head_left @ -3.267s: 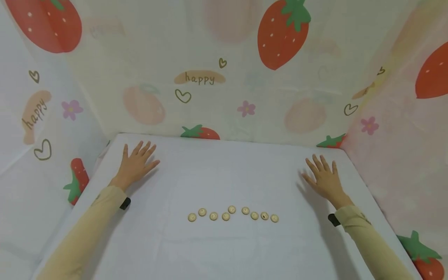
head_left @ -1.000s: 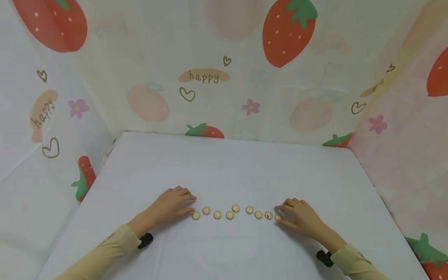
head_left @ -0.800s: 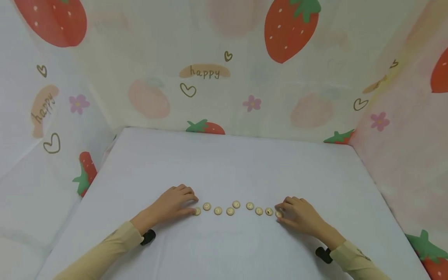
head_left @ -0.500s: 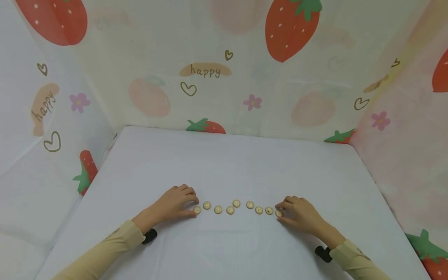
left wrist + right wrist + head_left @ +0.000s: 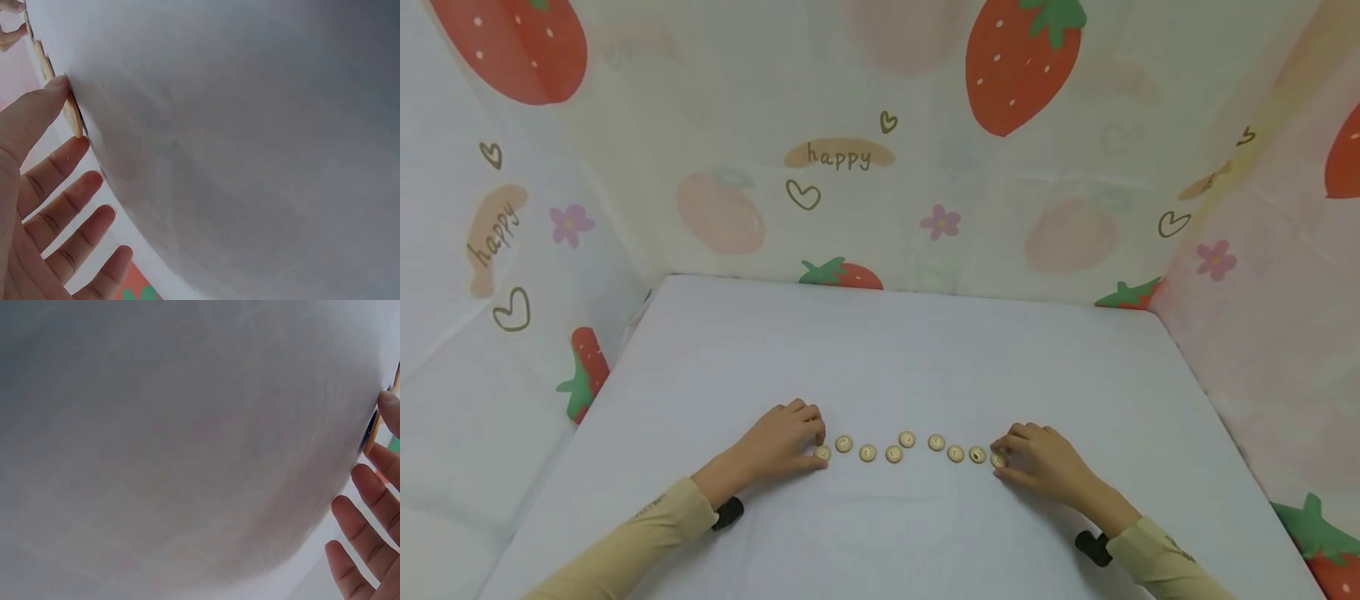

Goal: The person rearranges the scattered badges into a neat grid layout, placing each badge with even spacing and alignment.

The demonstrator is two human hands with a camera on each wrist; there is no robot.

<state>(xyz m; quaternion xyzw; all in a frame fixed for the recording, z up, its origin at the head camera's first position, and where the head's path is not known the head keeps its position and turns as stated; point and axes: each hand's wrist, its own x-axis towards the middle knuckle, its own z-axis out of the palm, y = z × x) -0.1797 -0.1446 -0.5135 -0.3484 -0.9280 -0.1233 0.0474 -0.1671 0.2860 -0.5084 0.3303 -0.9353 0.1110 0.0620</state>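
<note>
Several small round pale-wood discs with raised rims and faint markings lie in an uneven row across the white table. My left hand (image 5: 780, 442) is at the row's left end, pinching the leftmost disc (image 5: 822, 453) between thumb and index finger. The left wrist view shows this disc (image 5: 73, 116) edge-on between those two fingertips, the other fingers spread. At the opposite end, my right hand (image 5: 1043, 460) pinches the rightmost disc (image 5: 997, 459) with thumb and index finger. In the right wrist view that disc (image 5: 371, 433) also stands edge-on between the fingertips, with dark shadow along its edge.
Between the hands lie the other discs, among them a middle disc (image 5: 907, 439) set slightly farther back and a disc with a dark spot (image 5: 977, 455). White cloth covers the table (image 5: 880, 358). Strawberry-print curtains (image 5: 842, 217) enclose its back and sides.
Both hands have come inward from the table's far sides to the row's ends. In the last second the left thumb and index finger have closed round the leftmost disc. The row is unchanged.
</note>
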